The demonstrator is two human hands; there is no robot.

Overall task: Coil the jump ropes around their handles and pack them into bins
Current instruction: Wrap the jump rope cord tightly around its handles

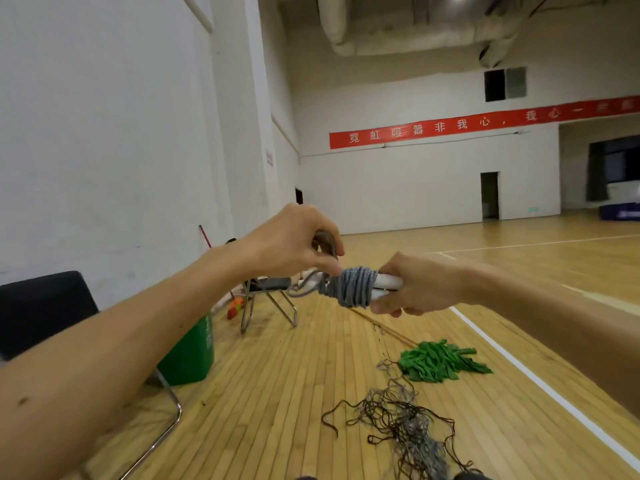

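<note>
A grey jump rope (355,287) is wound in a thick coil around its white handles (388,281), held up at chest height in the middle of the head view. My right hand (420,285) grips the handles at their right end. My left hand (294,245) pinches the loose rope end at the coil's left side, fingers curled. A short loop of grey rope hangs left of the coil. On the floor below lies a tangle of dark and grey jump ropes (401,420). A green bin (192,355) stands on the floor at the left, partly behind my left forearm.
A green mop head (438,365) with a thin wooden pole lies on the wooden floor beyond the tangle. A metal folding chair (268,299) stands near the wall. A black chair (41,306) is at the near left. White court lines run along the right.
</note>
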